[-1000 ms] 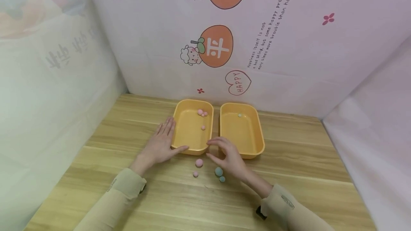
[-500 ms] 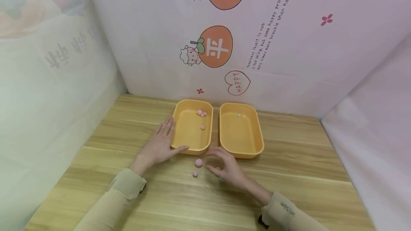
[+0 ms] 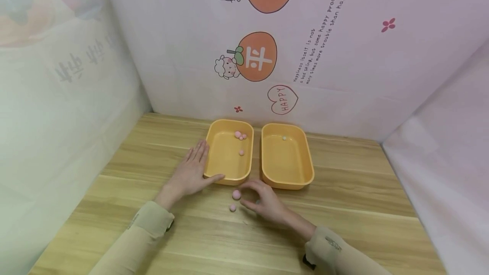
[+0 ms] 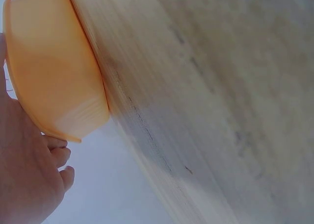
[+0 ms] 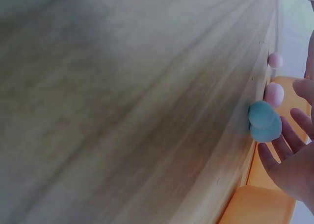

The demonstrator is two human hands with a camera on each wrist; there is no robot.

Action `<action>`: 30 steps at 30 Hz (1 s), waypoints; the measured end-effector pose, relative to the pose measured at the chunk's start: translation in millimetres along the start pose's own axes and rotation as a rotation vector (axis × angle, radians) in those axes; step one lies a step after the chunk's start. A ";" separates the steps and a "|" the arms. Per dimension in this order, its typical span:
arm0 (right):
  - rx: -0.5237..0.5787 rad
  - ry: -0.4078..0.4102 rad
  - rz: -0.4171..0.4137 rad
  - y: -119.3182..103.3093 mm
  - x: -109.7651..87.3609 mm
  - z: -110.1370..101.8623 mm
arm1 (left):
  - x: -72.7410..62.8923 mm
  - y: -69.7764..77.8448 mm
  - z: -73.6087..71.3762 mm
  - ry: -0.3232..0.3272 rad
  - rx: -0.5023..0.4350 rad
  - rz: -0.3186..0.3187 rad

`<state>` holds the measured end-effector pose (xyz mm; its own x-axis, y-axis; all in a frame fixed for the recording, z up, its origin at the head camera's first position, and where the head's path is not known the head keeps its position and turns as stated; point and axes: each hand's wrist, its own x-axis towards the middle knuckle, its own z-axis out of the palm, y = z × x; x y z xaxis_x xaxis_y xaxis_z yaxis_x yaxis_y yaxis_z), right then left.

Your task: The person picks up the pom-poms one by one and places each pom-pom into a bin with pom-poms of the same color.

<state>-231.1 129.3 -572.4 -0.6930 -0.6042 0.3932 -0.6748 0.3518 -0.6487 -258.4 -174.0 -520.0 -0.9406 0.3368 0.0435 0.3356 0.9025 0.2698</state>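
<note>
My left hand [image 3: 187, 175] lies along the left side of the left yellow tray [image 3: 208, 128], its fingers straight against the wall and its thumb at the front rim. In front of the trays, my right hand [image 3: 269, 203] hovers low, thumb and index finger parted, fingertips right at a larger pink ball [image 3: 237, 195]. A smaller pink ball [image 3: 232, 208] sits just nearer on the table. Two blue-green balls, a smaller one [image 5: 261, 114] and another [image 5: 267, 134], show beside my right fingers in the right wrist view; the hand hides them from the head view.
Several pink balls [image 3: 238, 134] are in the left tray. The right yellow tray [image 3: 311, 166] stands alongside with one small pale ball [image 3: 284, 138] in it. Behind the wooden table [image 3: 344, 211] rises a printed white cloth [image 3: 183, 54], with cloth at both sides too.
My right hand has come down and nearer from the gap between the trays, covering the blue-green balls, then slid left to the larger pink ball. The left hand stays put.
</note>
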 end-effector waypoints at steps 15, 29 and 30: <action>-0.040 -0.119 0.106 -18.1 14.0 -1.7 | -0.2 -1.8 0.7 0.003 -0.017 0.000; -0.187 -0.112 0.017 9.0 9.2 14.2 | 0.8 -2.3 2.7 0.004 -0.014 0.001; -0.183 -0.106 0.016 8.7 9.0 14.5 | 0.8 -2.3 2.4 0.004 -0.015 0.000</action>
<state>-239.6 116.6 -583.9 -0.6798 -0.6659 0.3072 -0.7058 0.4801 -0.5210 -259.7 -175.1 -522.9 -0.9407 0.3358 0.0475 0.3350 0.8982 0.2846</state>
